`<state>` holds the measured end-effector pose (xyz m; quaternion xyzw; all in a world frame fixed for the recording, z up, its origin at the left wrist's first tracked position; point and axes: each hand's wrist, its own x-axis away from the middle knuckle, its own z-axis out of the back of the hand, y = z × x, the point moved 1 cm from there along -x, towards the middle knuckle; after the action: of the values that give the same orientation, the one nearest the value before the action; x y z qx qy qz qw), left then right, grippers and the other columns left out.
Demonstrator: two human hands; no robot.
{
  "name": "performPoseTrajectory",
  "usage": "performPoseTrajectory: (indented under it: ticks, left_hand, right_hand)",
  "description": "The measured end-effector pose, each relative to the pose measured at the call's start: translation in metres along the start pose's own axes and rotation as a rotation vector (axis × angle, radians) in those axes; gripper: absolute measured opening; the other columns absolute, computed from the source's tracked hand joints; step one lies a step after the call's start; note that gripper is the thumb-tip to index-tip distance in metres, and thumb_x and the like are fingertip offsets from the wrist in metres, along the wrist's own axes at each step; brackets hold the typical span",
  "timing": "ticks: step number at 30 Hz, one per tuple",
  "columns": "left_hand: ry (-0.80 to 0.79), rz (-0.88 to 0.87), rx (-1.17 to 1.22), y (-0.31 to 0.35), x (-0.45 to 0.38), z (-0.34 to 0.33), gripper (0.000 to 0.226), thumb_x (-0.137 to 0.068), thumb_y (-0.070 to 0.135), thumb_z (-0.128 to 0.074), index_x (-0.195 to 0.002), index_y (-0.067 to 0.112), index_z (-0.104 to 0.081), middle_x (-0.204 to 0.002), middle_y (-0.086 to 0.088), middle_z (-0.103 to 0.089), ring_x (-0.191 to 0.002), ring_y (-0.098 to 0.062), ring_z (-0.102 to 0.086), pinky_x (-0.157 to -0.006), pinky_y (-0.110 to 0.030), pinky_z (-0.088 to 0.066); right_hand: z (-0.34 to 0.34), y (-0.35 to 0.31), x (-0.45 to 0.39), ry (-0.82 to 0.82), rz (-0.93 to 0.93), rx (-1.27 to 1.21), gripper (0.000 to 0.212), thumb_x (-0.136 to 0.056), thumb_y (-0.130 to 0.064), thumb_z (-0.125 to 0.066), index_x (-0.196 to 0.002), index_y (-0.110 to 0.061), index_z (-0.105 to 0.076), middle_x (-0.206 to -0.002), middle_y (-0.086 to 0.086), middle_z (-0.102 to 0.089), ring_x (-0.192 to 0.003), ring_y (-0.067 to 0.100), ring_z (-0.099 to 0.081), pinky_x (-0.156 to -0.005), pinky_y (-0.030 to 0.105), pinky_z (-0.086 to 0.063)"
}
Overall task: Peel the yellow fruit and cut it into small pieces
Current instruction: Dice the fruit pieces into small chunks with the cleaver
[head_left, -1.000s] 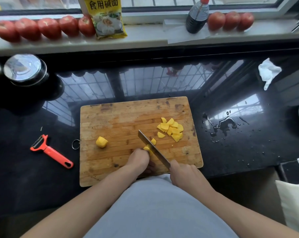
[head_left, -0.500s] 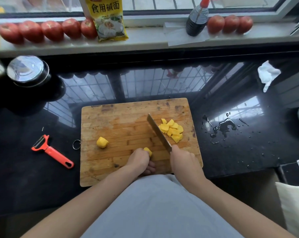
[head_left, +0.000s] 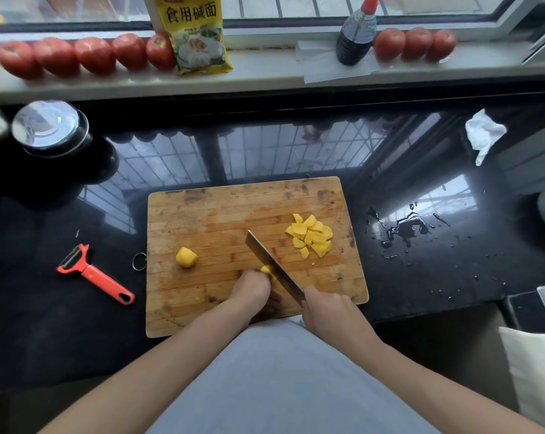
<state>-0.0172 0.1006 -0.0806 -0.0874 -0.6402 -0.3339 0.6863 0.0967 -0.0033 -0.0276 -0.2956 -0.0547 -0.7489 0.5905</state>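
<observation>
On the wooden cutting board (head_left: 221, 211), my left hand (head_left: 254, 289) pins down a small piece of yellow fruit (head_left: 266, 270), mostly hidden under the fingers. My right hand (head_left: 327, 311) grips the handle of a knife (head_left: 272, 267), whose blade lies right against that piece. A pile of cut yellow pieces (head_left: 312, 234) sits at the board's right. One larger yellow chunk (head_left: 186, 257) lies alone at the left.
A red peeler (head_left: 92, 274) lies on the black counter (head_left: 421, 277) left of the board. A water puddle (head_left: 402, 228) and a crumpled tissue (head_left: 484, 134) are to the right. A steel-lidded pot (head_left: 50, 128) stands at back left. Tomatoes, a yellow packet and a dark bottle line the windowsill.
The knife went to the cut pile at the right and has come back against the piece under my left hand. The loose slices by the blade now lie with the pile.
</observation>
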Motion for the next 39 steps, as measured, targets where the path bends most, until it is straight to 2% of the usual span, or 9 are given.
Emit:
performPoseTrajectory:
  ticks: [2,4,7,10,12,20,26,31,39]
  left_hand:
    - [-0.002,-0.008,-0.001,0.000,0.003,0.000,0.046,-0.107,0.024,-0.036,-0.114,-0.005,-0.071,-0.066,-0.017,-0.075,-0.051,-0.026,-0.068,-0.049,-0.027,-0.057]
    - [-0.009,-0.011,-0.003,-0.001,0.005,-0.001,0.049,-0.108,0.025,-0.036,-0.111,-0.007,-0.072,-0.064,-0.016,-0.074,-0.054,-0.026,-0.068,-0.051,-0.028,-0.057]
    - [-0.028,-0.058,0.004,-0.002,0.004,-0.003,0.046,-0.108,0.022,-0.035,-0.102,-0.004,-0.073,-0.073,-0.021,-0.075,-0.062,-0.032,-0.069,-0.062,-0.037,-0.061]
    - [-0.036,-0.109,-0.002,-0.004,0.001,-0.003,0.043,-0.105,0.014,-0.034,-0.096,-0.002,-0.073,-0.079,-0.023,-0.076,-0.072,-0.038,-0.074,-0.080,-0.052,-0.064]
    - [-0.041,-0.123,-0.011,-0.005,0.001,-0.001,0.040,-0.099,0.011,-0.036,-0.102,-0.001,-0.074,-0.081,-0.022,-0.077,-0.076,-0.040,-0.077,-0.079,-0.055,-0.064]
    - [-0.038,-0.153,0.009,-0.008,0.006,-0.001,0.031,-0.104,0.018,-0.036,-0.114,0.009,-0.064,-0.088,-0.023,-0.078,-0.081,-0.040,-0.076,-0.079,-0.047,-0.063]
    - [-0.036,-0.113,0.053,-0.006,0.003,0.000,0.031,-0.109,0.018,-0.035,-0.126,0.010,-0.060,-0.094,-0.023,-0.078,-0.080,-0.035,-0.076,-0.079,-0.043,-0.063]
    - [-0.033,-0.073,0.093,-0.005,0.005,0.001,0.038,-0.105,0.015,-0.032,-0.122,0.004,-0.065,-0.090,-0.023,-0.078,-0.072,-0.032,-0.073,-0.058,-0.032,-0.061]
    - [-0.019,-0.116,0.088,-0.009,0.004,-0.001,0.030,-0.107,0.016,-0.032,-0.092,0.019,-0.058,-0.087,-0.023,-0.078,-0.087,-0.041,-0.076,-0.082,-0.049,-0.064]
  right_hand:
    - [-0.003,0.003,0.002,0.110,0.073,0.048,0.024,-0.096,-0.012,-0.051,-0.084,-0.019,-0.032,-0.061,-0.005,-0.042,-0.049,0.027,-0.044,-0.045,0.033,-0.018]
    - [-0.004,0.005,0.004,0.066,0.076,0.081,0.033,-0.087,-0.007,-0.059,-0.081,-0.019,-0.030,-0.056,-0.009,-0.026,-0.041,0.019,-0.021,-0.044,0.029,-0.007]
    - [-0.010,0.009,0.005,0.055,0.107,0.114,0.059,-0.061,-0.003,-0.078,-0.077,-0.021,-0.024,-0.047,-0.006,-0.036,-0.032,0.026,-0.026,-0.042,0.026,0.003]
    - [-0.016,0.005,-0.001,0.085,0.118,0.118,0.031,-0.087,-0.007,-0.058,-0.085,-0.020,-0.029,-0.074,0.003,-0.063,-0.059,0.037,-0.060,-0.047,0.034,-0.024]
    - [-0.015,-0.003,-0.011,0.035,0.080,0.058,0.012,-0.098,-0.010,-0.039,-0.092,-0.019,-0.032,-0.093,0.007,-0.066,-0.083,0.041,-0.065,-0.058,0.037,-0.030]
    - [0.002,-0.011,-0.038,0.172,-0.003,-0.055,0.014,-0.105,-0.021,-0.040,-0.092,-0.019,-0.044,-0.085,0.005,-0.066,-0.078,0.033,-0.065,-0.059,0.039,-0.047]
    - [0.007,0.002,-0.006,0.061,0.016,-0.049,0.015,-0.105,-0.021,-0.041,-0.090,-0.021,-0.037,-0.088,0.006,-0.067,-0.082,0.038,-0.065,-0.060,0.038,-0.041]
    - [-0.002,0.001,0.001,-0.051,0.015,0.039,0.012,-0.104,-0.019,-0.038,-0.092,-0.018,-0.035,-0.076,-0.002,-0.049,-0.086,0.040,-0.066,-0.060,0.036,-0.036]
    - [-0.003,0.008,0.012,-0.097,0.007,0.105,0.007,-0.100,-0.014,-0.037,-0.095,-0.018,-0.037,-0.085,0.004,-0.058,-0.068,0.035,-0.043,-0.057,0.037,-0.030]
